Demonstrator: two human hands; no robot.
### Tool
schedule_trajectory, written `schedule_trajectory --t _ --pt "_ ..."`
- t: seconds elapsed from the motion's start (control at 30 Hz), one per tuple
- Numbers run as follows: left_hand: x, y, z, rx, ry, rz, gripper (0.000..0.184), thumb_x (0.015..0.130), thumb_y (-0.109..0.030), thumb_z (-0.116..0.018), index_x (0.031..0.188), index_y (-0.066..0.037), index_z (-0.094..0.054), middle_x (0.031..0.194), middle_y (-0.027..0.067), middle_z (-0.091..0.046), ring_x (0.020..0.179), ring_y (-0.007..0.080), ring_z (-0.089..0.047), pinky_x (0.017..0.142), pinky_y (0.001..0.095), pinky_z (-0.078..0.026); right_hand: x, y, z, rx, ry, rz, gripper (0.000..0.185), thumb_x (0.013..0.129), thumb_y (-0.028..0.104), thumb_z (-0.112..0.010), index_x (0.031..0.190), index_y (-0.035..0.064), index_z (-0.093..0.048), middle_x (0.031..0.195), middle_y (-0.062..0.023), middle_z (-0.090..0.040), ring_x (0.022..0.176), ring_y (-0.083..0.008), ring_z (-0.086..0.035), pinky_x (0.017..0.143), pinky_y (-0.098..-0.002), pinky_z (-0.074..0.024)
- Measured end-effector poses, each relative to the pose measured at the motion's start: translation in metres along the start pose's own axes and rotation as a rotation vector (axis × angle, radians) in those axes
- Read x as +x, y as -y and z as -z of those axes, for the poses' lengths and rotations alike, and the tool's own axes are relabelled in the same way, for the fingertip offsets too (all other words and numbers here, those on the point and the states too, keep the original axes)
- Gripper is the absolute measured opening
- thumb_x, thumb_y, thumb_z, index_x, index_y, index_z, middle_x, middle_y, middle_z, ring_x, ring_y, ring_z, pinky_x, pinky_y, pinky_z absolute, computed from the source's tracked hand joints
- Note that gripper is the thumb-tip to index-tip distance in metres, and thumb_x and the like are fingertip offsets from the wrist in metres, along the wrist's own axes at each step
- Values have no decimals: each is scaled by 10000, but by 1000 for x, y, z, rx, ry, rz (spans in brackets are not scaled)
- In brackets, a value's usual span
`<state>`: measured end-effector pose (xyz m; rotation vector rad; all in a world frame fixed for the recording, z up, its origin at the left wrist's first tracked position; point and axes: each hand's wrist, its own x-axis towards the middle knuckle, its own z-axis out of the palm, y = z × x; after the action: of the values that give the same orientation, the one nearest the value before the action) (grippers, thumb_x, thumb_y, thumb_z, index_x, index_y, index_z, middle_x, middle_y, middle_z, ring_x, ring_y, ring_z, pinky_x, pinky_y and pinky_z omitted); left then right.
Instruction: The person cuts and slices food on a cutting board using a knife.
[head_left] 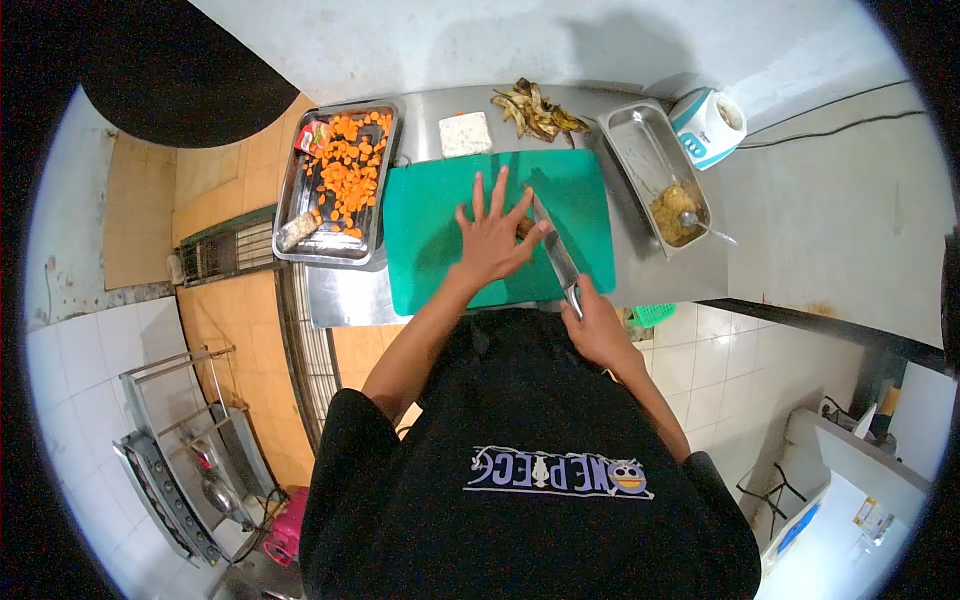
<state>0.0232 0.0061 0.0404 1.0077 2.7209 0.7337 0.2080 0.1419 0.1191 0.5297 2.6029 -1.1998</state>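
My left hand (492, 240) lies over the green cutting board (430, 200) with its fingers spread. Beside its thumb and index finger is a small brown piece of food (523, 229), partly hidden by the hand. In my right hand (598, 325) is the handle of a knife (556, 245), whose long blade points away from me across the board, just right of the brown piece. Behind the board are a white block (465, 134) and a pile of yellow-brown peels (537, 110).
A metal tray (285, 190) with cut orange pieces (350, 175) stands left of the board. On the right are a deep metal pan (635, 150) holding yellowish mash (676, 210) and a spoon, and a white-and-teal appliance (708, 128) near the wall.
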Motion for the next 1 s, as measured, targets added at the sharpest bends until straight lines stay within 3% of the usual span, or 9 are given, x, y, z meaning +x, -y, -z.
schedule_trajectory --t 0.47,0.53,0.63,0.73,0.8,0.87,0.93,0.97,1.0 --pt "3 -1 3 7 71 54 734 1014 -735 -383 1579 -280 -488 1769 124 -47 1601 459 34 1127 811 -107 -14 1 -5 60 -16 -62 427 1008 201 -606 1320 11 -384 902 -363 -670 869 -575 -650 736 -652 -481" --pt "5 -2 6 -2 207 125 701 1028 -715 -369 1581 -299 -482 1769 115 -51 1600 461 37 1133 810 -101 -13 3 -4 65 -30 -72 425 1007 200 -606 1323 13 -392 904 -359 -672 865 -573 -650 738 -651 -483" --pt "-2 4 -7 -118 61 89 725 1029 -726 -333 1557 -266 -522 1765 123 -61 1596 457 59 1139 806 -75 -20 2 -6 108 -30 -61 398 1008 193 -602 1312 11 -420 918 -358 -670 843 -568 -648 728 -634 -492" --pt "-5 14 -2 -189 98 172 702 1051 -698 -286 1553 -271 -529 1765 119 -54 1590 468 48 1139 807 -60 -23 3 0 144 -179 -52 372 1008 195 -605 1286 12 -440 945 -343 -675 807 -550 -654 689 -593 -502" --pt "-8 12 9 -307 144 221 720 1060 -688 -252 1561 -246 -520 1760 121 -96 1590 457 8 1162 771 -74 -21 11 10 435 -20 -261 369 1018 187 -631 1299 7 -475 927 -116 -653 744 -204 -626 628 -375 -504" --pt "-7 16 8 -426 198 263 738 1069 -678 -219 1568 -220 -511 1754 122 -139 1590 446 -31 1185 736 -88 -15 -18 -8 501 1 -245 384 1024 195 -633 1322 9 -477 911 -83 -635 710 -153 -598 596 -339 -489" --pt "-3 34 0 -892 182 181 848 1053 -723 -141 1590 -155 -469 1727 112 -253 1583 406 -121 1218 626 -141 -2 -52 -27 565 26 -213 400 1030 203 -635 1345 12 -479 895 -49 -617 676 -102 -570 564 -303 -473" --pt "-2 32 7 -885 180 179 848 1053 -723 -141 1590 -155 -469 1727 112 -253 1583 406 -121 1218 626 -141 3 -68 -36 429 -17 -99 393 1028 214 -644 1327 9 -493 874 -50 -608 651 -112 -565 558 -303 -471" --pt "-2 26 19 -1248 237 328 919 1023 -772 -127 1599 -129 -441 1715 101 -285 1564 374 -174 1218 604 -153 7 -75 -42 292 -61 13 387 1026 226 -653 1309 7 -506 854 -51 -599 627 -122 -559 553 -304 -469"
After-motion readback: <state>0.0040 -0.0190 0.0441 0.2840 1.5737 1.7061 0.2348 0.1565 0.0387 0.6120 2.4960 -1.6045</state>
